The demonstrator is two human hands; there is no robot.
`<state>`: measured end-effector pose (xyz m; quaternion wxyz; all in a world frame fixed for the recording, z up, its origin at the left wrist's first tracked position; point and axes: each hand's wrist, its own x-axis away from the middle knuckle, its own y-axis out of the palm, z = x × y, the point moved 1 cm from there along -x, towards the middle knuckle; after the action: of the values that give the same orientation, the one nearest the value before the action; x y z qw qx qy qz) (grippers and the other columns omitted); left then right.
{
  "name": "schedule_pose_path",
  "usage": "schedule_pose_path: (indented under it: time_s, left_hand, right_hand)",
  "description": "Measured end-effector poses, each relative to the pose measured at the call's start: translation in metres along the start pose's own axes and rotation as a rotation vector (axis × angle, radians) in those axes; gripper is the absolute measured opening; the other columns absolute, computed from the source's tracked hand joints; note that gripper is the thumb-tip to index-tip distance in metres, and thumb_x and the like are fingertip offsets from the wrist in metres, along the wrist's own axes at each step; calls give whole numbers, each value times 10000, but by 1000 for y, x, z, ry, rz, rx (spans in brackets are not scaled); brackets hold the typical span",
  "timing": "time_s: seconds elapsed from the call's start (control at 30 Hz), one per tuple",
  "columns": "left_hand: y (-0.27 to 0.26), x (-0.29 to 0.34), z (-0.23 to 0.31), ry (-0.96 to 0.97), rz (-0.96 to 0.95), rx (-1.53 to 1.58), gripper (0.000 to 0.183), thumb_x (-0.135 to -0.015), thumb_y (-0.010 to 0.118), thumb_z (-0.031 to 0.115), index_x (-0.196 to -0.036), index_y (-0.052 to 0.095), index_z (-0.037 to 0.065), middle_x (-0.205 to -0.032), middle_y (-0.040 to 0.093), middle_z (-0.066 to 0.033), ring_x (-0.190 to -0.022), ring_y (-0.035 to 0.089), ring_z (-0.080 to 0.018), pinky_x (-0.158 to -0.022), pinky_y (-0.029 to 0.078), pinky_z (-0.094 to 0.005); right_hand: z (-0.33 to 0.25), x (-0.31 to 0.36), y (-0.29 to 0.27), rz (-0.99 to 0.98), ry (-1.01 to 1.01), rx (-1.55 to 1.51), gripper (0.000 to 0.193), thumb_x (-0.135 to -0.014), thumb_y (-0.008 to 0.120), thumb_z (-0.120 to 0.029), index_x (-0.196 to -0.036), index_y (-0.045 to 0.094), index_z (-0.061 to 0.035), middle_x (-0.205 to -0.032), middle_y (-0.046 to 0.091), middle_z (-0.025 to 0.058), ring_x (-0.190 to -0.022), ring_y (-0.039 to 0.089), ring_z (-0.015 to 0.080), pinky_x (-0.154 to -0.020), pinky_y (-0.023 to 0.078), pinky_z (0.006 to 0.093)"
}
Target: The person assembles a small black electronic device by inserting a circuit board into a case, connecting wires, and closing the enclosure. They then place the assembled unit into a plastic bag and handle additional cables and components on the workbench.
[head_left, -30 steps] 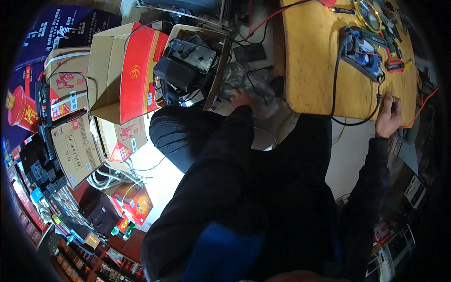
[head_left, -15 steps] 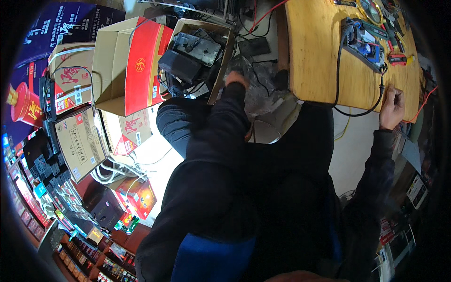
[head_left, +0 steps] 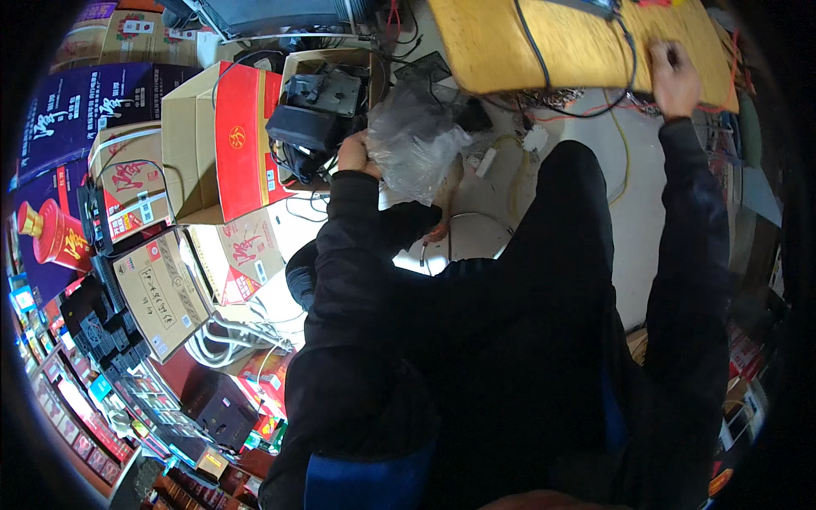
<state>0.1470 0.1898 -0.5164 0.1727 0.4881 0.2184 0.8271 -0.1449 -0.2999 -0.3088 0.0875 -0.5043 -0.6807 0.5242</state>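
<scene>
My left hand (head_left: pixel 355 155) is closed on a crumpled clear plastic bag (head_left: pixel 416 140), low on the left beside an open cardboard box (head_left: pixel 374 81). Some of its fingers are hidden. Inside the box lie a black adapter-like block (head_left: pixel 302 127), a grey plastic casing (head_left: pixel 336 92) and tangled black cables. My right hand (head_left: pixel 677 82) rests with curled fingers at the near edge of the wooden table (head_left: pixel 484 51). Whether anything is inside that fist cannot be made out. A thick black cable (head_left: pixel 633 64) loops over the table edge left of it.
Left of the box stand an open red-and-tan carton (head_left: pixel 242 140) and several stacked cartons (head_left: pixel 161 293). White cable coils (head_left: pixel 234 340) lie below them. Under the table, a yellow cable (head_left: pixel 625 161) and thin wires cross the floor. My knees are between the boxes and the table.
My left hand has come back and to the left, bringing the plastic bag out from beside the table. My right hand stays at the table edge, still curled. The whole view has shifted.
</scene>
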Motion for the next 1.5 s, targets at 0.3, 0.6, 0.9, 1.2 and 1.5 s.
schedule_pose_path:
  time_s: [0.3,0.6,0.9,1.2,1.5]
  left_hand:
    - [24,99,31,180,-374,172,309,-943,461,111,-1051,686,-71,-1064,725,-205,-990,705,-367,-914,584,-481]
    - [32,198,104,560,-427,-33,318,-962,510,164,-1131,660,-60,-1087,725,-209,-928,715,-337,-867,589,-452]
    - [42,347,186,1154,-220,-317,366,-952,555,160,-1240,625,-56,-1115,718,-206,-924,710,-287,-864,576,-386]
    - [-14,415,153,1469,359,-860,456,-943,600,155,-1349,590,-52,-1143,710,-203,-921,705,-238,-861,564,-320]
    - [-32,349,77,610,-290,27,467,-960,591,430,-1233,606,51,-1069,642,-120,-932,613,-236,-776,525,-361]
  right_hand:
    - [-33,33,-17,2,38,-220,312,-1022,543,-234,-1160,657,21,-939,724,134,-782,672,229,-775,568,382]
    - [-141,241,-14,-577,163,-1001,316,-998,680,-320,-982,731,-8,-768,656,14,-725,619,109,-685,512,285]
    - [-229,273,57,-1345,862,-1838,662,-963,651,-544,-1413,523,-75,-1360,586,186,-1313,549,385,-1105,423,619]
    - [-269,228,62,-963,725,-2025,277,-843,668,-118,-1105,613,-51,-895,644,57,-780,654,217,-694,562,391]
    - [-279,200,41,-837,552,-1789,414,-859,659,-61,-1257,551,-25,-1098,644,87,-980,657,217,-840,552,363]
